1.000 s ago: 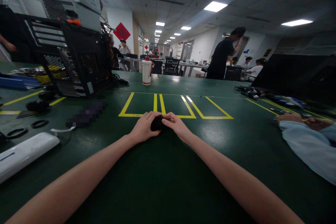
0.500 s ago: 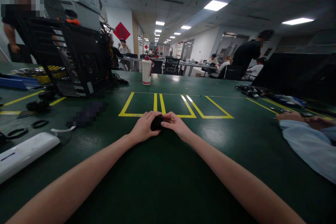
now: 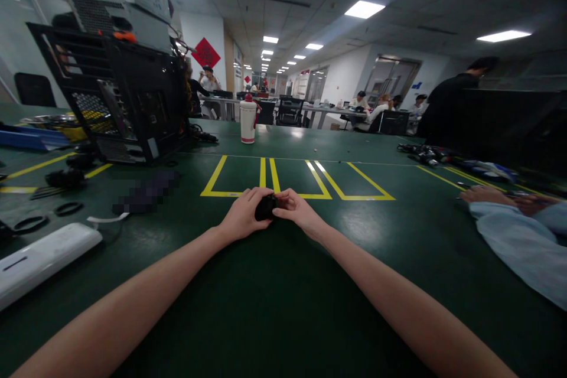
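Both my hands meet at the middle of the green table [image 3: 274,307], just in front of the yellow taped boxes [image 3: 292,180]. My left hand [image 3: 243,215] curls round a small black object [image 3: 264,208], fingers closed on its left side. My right hand [image 3: 297,208] pinches the same object from the right with its fingertips. The object is mostly hidden between the fingers and I cannot make out what it is.
A black open computer case [image 3: 128,100] with a grey unit on top stands at the left. A white flat device [image 3: 42,260] and black rings [image 3: 66,208] lie near left. A white bottle [image 3: 247,120] stands behind. A co-worker's light-sleeved arms [image 3: 518,236] rest at right.
My hands stay on the black object with hardly any shift. A person in black at the back has walked from the middle to the right; a person at far left has left view.
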`<state>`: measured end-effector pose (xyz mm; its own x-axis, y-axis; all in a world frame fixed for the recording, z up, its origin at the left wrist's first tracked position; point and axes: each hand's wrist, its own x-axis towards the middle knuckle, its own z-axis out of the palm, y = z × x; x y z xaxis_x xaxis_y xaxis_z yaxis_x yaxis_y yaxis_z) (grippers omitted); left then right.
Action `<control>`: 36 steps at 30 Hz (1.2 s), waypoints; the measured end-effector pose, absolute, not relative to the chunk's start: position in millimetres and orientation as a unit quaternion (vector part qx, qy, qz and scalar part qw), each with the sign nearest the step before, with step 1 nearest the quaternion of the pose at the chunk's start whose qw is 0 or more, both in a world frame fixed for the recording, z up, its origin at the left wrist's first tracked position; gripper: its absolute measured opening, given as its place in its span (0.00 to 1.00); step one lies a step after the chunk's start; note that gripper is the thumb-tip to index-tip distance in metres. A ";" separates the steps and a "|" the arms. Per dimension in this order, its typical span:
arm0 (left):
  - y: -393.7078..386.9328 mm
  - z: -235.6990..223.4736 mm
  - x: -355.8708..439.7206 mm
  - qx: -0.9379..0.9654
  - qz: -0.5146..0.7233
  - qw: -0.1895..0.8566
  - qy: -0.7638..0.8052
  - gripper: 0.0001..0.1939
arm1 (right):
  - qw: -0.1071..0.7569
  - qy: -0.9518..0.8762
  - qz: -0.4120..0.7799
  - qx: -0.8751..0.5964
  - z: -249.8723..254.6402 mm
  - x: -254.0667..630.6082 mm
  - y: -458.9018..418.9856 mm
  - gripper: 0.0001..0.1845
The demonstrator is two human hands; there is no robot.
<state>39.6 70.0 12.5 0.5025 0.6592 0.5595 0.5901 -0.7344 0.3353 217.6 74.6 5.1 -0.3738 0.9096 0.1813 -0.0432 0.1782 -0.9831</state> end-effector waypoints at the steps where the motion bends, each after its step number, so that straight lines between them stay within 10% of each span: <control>1: 69.9 12.7 39.7 0.865 0.344 0.051 0.361 0.29 | 0.446 -0.629 0.530 -0.352 5.4 217.0 74.5 0.16; 36: 69.6 12.9 39.7 0.864 0.342 0.058 0.366 0.29 | 0.454 -0.633 0.505 -0.371 9.2 212.6 74.8 0.13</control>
